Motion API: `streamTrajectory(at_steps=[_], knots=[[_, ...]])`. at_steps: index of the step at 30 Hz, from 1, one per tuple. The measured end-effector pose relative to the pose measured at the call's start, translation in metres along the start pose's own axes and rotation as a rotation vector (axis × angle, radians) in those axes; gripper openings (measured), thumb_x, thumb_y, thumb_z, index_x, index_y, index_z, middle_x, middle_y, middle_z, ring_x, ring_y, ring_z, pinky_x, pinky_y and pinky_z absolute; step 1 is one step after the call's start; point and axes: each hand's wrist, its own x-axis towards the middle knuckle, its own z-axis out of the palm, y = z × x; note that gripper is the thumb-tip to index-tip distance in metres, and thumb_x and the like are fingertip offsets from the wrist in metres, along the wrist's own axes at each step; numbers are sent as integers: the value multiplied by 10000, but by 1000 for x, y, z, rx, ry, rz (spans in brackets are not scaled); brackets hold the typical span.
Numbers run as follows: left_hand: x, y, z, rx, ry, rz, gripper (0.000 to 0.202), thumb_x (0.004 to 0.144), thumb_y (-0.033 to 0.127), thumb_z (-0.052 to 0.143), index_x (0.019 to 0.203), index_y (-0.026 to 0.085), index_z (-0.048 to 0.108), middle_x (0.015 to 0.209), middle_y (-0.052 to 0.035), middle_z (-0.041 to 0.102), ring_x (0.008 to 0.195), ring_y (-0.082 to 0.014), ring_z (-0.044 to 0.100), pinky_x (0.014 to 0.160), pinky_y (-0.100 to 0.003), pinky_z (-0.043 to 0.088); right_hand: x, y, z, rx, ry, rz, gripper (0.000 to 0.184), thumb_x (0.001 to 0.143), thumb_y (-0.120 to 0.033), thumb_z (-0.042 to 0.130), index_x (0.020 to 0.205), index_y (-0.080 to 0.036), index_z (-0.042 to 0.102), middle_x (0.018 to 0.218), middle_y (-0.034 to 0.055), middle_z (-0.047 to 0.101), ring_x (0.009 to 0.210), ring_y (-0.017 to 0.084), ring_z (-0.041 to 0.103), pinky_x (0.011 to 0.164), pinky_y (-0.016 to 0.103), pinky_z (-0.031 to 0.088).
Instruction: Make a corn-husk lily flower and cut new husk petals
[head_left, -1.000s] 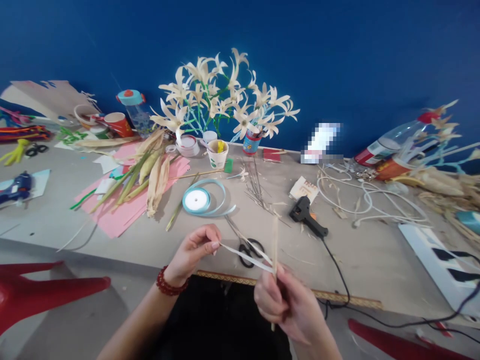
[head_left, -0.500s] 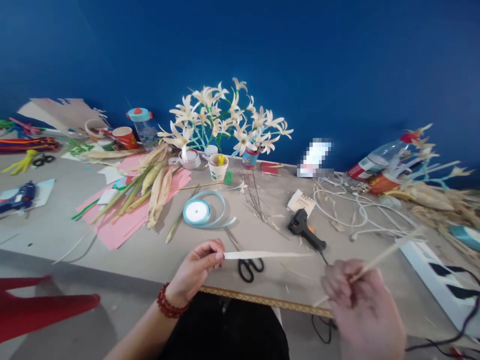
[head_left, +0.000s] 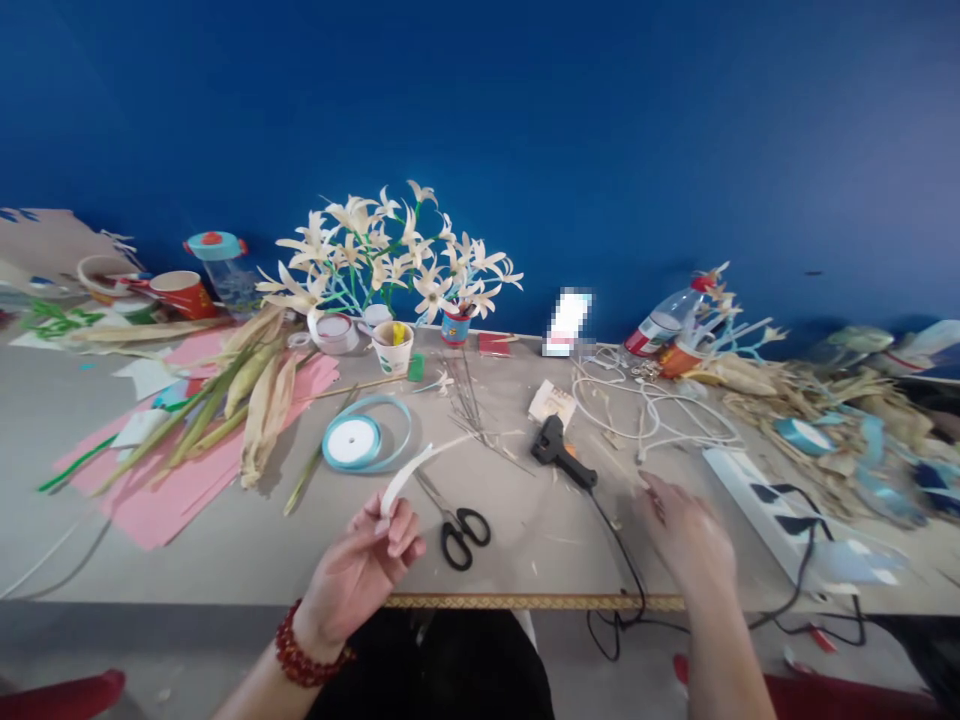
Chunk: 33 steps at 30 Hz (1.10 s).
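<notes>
My left hand (head_left: 375, 552), with a red bead bracelet at the wrist, pinches a pale husk strip (head_left: 405, 476) that curves up and to the right. Just right of this hand, black-handled scissors (head_left: 459, 530) lie on the table. Behind it is a spool of light blue ribbon (head_left: 352, 441) with a loose loop. My right hand (head_left: 686, 525) is low over the table, its fingers stretched forward and slightly blurred, with nothing visible in them. Between the hands and further back lies a black glue gun (head_left: 564, 455), its cord running toward the table edge.
Pale husk flowers (head_left: 390, 250) stand in cups at the back. Pink paper (head_left: 150, 510) and dried husks (head_left: 266, 420) lie left. To the right are a white power strip (head_left: 750, 510), white cable (head_left: 667, 410), a plastic bottle (head_left: 664, 320) and more husks (head_left: 817, 400).
The view has turned right. My right hand no longer shows the pale thin piece it held, and has lowered toward the table. The strip in my left hand now points upward instead of sideways.
</notes>
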Motion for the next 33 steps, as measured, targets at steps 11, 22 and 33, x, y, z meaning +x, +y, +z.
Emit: streamTrajectory(at_steps=[11, 22, 33], knots=[[15, -25, 8, 344, 147, 65, 94, 765, 213, 775, 742, 156, 704, 1018, -42, 639, 773, -111, 563, 736, -251, 462, -70, -167, -31, 1267, -321, -375, 123, 907, -268, 616, 986, -212, 692, 971, 89, 685, 909, 242, 625, 805, 331, 488], [9, -12, 5, 815, 47, 95, 187, 777, 275, 769, 723, 149, 642, 778, -21, 579, 761, -138, 534, 725, -253, 439, -58, -206, -22, 1220, -472, -411, 183, 942, -332, 569, 831, -195, 617, 770, 17, 609, 695, 156, 562, 626, 248, 429], [11, -8, 10, 627, 106, 102, 157, 759, 236, 782, 766, 141, 658, 730, -9, 642, 593, -92, 575, 610, -225, 472, -84, -169, 15, 513, -246, -479, 129, 896, -276, 584, 998, -201, 608, 961, 86, 684, 870, 263, 659, 725, 333, 498]])
